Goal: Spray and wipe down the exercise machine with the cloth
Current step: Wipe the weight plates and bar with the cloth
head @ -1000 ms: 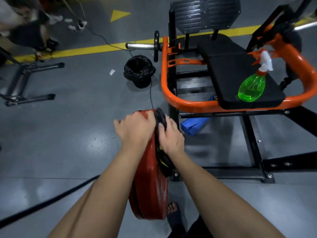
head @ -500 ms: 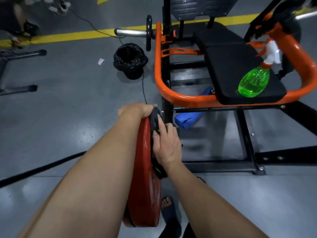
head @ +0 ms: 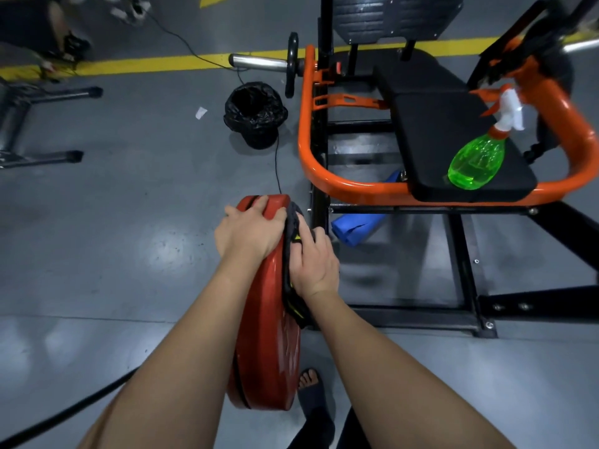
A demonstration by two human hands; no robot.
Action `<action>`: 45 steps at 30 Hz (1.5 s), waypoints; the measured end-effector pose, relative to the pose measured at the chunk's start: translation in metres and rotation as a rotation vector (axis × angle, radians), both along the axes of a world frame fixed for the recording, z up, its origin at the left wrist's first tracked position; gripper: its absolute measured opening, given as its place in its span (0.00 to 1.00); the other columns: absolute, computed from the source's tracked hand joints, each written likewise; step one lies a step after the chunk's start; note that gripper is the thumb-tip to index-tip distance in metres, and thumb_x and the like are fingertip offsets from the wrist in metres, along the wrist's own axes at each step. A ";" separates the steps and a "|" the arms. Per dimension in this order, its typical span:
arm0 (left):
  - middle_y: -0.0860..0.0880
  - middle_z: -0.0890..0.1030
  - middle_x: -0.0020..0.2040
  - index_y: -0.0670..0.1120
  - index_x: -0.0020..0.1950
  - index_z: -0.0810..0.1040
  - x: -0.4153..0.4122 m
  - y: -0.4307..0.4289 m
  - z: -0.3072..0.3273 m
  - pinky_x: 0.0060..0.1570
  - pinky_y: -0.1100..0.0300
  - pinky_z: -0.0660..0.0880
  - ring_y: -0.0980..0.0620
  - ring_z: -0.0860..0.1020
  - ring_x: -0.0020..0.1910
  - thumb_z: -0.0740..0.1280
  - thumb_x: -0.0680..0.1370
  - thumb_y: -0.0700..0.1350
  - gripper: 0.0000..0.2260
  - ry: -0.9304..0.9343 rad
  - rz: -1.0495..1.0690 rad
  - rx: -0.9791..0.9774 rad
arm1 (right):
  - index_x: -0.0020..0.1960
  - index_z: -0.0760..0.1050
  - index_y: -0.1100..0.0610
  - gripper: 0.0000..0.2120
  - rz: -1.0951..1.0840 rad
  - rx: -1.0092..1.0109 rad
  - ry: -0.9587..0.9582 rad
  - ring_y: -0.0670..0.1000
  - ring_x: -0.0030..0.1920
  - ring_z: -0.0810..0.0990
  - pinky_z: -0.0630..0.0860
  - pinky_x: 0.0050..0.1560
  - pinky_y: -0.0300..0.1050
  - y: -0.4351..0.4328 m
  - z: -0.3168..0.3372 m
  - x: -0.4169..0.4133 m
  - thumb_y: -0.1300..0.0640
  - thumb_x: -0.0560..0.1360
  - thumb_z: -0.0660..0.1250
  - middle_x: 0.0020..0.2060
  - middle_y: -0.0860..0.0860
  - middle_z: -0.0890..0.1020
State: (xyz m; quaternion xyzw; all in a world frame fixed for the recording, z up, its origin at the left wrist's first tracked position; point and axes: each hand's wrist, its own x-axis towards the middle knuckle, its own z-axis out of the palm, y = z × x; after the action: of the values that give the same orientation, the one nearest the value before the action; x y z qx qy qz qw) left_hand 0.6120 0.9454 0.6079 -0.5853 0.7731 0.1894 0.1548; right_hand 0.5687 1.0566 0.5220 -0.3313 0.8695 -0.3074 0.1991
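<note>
Red weight plate [head: 264, 319] stands on edge on the grey floor [head: 129, 222], just in front of the exercise machine [head: 311, 147], whose orange tube frame curves round a black seat pad [head: 447, 118]. Left hand [head: 246, 236]: fingers narrow, curled over the plate's top rim, gripping it. Right hand [head: 312, 262]: fingers bent into a black cloth [head: 291, 218] with yellow-green marks, holding it pressed against the plate's right face. Cloth lies between palm and plate, and its lower end shows below the wrist.

Spray bottle [head: 475, 165], green with a white trigger head, lies tilted on the seat pad near its front edge, well apart from both hands. Blue roll [head: 356, 226] lies on the floor under the frame, near the right hand. Black-lined bin [head: 256, 113] stands on the floor left of the frame. Yellow line [head: 146, 64] crosses the floor behind it. One sandalled foot [head: 311, 384] shows beside the plate's lower edge
</note>
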 end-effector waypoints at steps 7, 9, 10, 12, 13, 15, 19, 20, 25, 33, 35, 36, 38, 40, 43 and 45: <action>0.41 0.67 0.74 0.66 0.79 0.64 -0.005 -0.008 0.002 0.68 0.49 0.69 0.38 0.73 0.69 0.51 0.79 0.68 0.27 0.015 -0.036 0.032 | 0.75 0.70 0.58 0.29 0.014 -0.099 0.104 0.61 0.52 0.76 0.77 0.52 0.58 0.004 -0.006 0.005 0.51 0.76 0.52 0.50 0.57 0.77; 0.41 0.67 0.75 0.66 0.79 0.64 -0.008 -0.015 -0.001 0.70 0.49 0.67 0.39 0.71 0.72 0.51 0.79 0.67 0.27 0.009 -0.048 0.069 | 0.74 0.71 0.58 0.29 -0.001 -0.091 0.105 0.61 0.52 0.76 0.77 0.51 0.59 -0.001 -0.005 0.004 0.51 0.76 0.52 0.49 0.58 0.77; 0.41 0.66 0.76 0.66 0.79 0.63 -0.009 -0.016 -0.001 0.71 0.49 0.66 0.40 0.70 0.73 0.51 0.79 0.68 0.27 0.002 -0.051 0.079 | 0.74 0.71 0.58 0.28 -0.013 -0.084 0.107 0.62 0.51 0.77 0.78 0.50 0.59 -0.001 -0.005 0.004 0.51 0.76 0.52 0.49 0.58 0.77; 0.41 0.66 0.77 0.67 0.79 0.62 -0.011 -0.017 -0.001 0.72 0.49 0.65 0.41 0.68 0.75 0.50 0.79 0.68 0.27 0.001 -0.052 0.086 | 0.73 0.72 0.57 0.28 -0.036 -0.069 0.120 0.62 0.51 0.77 0.79 0.48 0.59 -0.002 -0.002 0.004 0.51 0.76 0.52 0.48 0.58 0.77; 0.42 0.66 0.77 0.68 0.79 0.62 -0.010 -0.017 -0.002 0.72 0.49 0.65 0.42 0.68 0.75 0.49 0.79 0.68 0.28 0.007 -0.047 0.083 | 0.73 0.72 0.57 0.29 -0.033 -0.067 0.120 0.62 0.51 0.77 0.79 0.48 0.59 -0.003 -0.002 0.004 0.51 0.76 0.52 0.49 0.58 0.77; 0.42 0.66 0.76 0.68 0.79 0.62 -0.005 -0.012 -0.002 0.71 0.50 0.66 0.41 0.69 0.73 0.50 0.79 0.69 0.27 0.019 -0.040 0.062 | 0.74 0.71 0.57 0.30 -0.020 -0.050 0.107 0.62 0.53 0.77 0.78 0.50 0.59 -0.003 -0.001 0.004 0.50 0.76 0.50 0.50 0.58 0.77; 0.42 0.69 0.70 0.68 0.79 0.62 0.010 0.008 0.001 0.67 0.50 0.69 0.40 0.73 0.69 0.52 0.80 0.70 0.27 0.067 -0.022 -0.013 | 0.76 0.69 0.55 0.32 -0.008 -0.032 0.100 0.61 0.55 0.76 0.76 0.54 0.58 -0.001 0.003 0.003 0.49 0.76 0.48 0.53 0.57 0.76; 0.42 0.69 0.68 0.68 0.79 0.62 0.015 0.014 0.002 0.66 0.50 0.70 0.41 0.73 0.68 0.52 0.80 0.70 0.27 0.083 -0.014 -0.030 | 0.76 0.69 0.55 0.32 -0.004 -0.034 0.098 0.61 0.56 0.76 0.75 0.55 0.58 -0.001 0.004 0.004 0.49 0.76 0.47 0.53 0.58 0.76; 0.44 0.69 0.64 0.70 0.78 0.62 0.043 0.051 0.008 0.60 0.50 0.73 0.42 0.74 0.65 0.55 0.79 0.71 0.27 0.182 0.052 -0.112 | 0.75 0.70 0.54 0.32 0.009 -0.022 0.081 0.60 0.57 0.75 0.75 0.55 0.57 0.000 0.007 0.003 0.47 0.76 0.46 0.55 0.57 0.76; 0.39 0.69 0.74 0.53 0.82 0.59 0.007 -0.003 0.016 0.71 0.43 0.65 0.37 0.68 0.74 0.55 0.79 0.69 0.36 0.195 0.193 -0.083 | 0.72 0.73 0.57 0.30 0.032 -0.090 0.123 0.60 0.54 0.76 0.75 0.52 0.57 0.004 -0.001 0.004 0.49 0.76 0.48 0.52 0.57 0.76; 0.38 0.68 0.74 0.53 0.80 0.63 -0.009 -0.010 0.004 0.70 0.44 0.66 0.36 0.69 0.73 0.54 0.78 0.70 0.34 0.115 0.141 0.001 | 0.72 0.73 0.57 0.29 0.036 -0.106 0.137 0.60 0.54 0.77 0.75 0.52 0.56 0.003 -0.005 0.003 0.50 0.76 0.49 0.51 0.57 0.77; 0.39 0.68 0.74 0.55 0.80 0.63 -0.012 -0.010 -0.001 0.68 0.44 0.67 0.35 0.69 0.72 0.52 0.78 0.71 0.35 0.054 0.108 0.020 | 0.72 0.73 0.57 0.29 0.038 -0.108 0.143 0.59 0.54 0.77 0.75 0.52 0.56 0.003 -0.007 0.003 0.49 0.76 0.48 0.51 0.57 0.77; 0.40 0.66 0.75 0.59 0.81 0.62 -0.014 -0.009 -0.009 0.67 0.45 0.68 0.35 0.69 0.71 0.50 0.78 0.72 0.34 -0.032 0.053 0.008 | 0.72 0.72 0.56 0.30 0.029 -0.111 0.133 0.59 0.54 0.76 0.74 0.53 0.55 0.002 -0.008 0.001 0.47 0.76 0.48 0.51 0.56 0.76; 0.40 0.63 0.78 0.60 0.82 0.60 -0.011 -0.009 -0.009 0.69 0.45 0.66 0.35 0.67 0.73 0.49 0.80 0.70 0.32 -0.047 0.006 0.009 | 0.73 0.72 0.54 0.30 0.010 -0.126 0.107 0.58 0.55 0.76 0.74 0.53 0.55 0.001 -0.010 -0.001 0.45 0.76 0.48 0.51 0.55 0.76; 0.40 0.60 0.80 0.61 0.82 0.59 -0.005 -0.006 -0.004 0.72 0.46 0.63 0.35 0.65 0.75 0.49 0.82 0.68 0.29 -0.023 -0.034 0.011 | 0.74 0.70 0.51 0.27 -0.009 -0.107 0.039 0.59 0.57 0.76 0.74 0.55 0.56 0.000 -0.013 -0.003 0.45 0.78 0.52 0.53 0.55 0.76; 0.40 0.61 0.79 0.62 0.81 0.59 -0.001 -0.002 -0.003 0.71 0.46 0.64 0.34 0.66 0.73 0.50 0.82 0.66 0.28 0.003 -0.043 0.005 | 0.74 0.69 0.50 0.23 -0.031 -0.067 -0.004 0.60 0.59 0.77 0.73 0.56 0.57 -0.005 -0.013 -0.006 0.49 0.80 0.56 0.55 0.56 0.77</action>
State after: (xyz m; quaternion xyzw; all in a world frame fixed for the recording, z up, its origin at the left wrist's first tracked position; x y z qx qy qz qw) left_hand 0.6109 0.9434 0.6051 -0.5679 0.7851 0.1890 0.1591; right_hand 0.5623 1.0519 0.5088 -0.3233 0.8635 -0.3400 0.1849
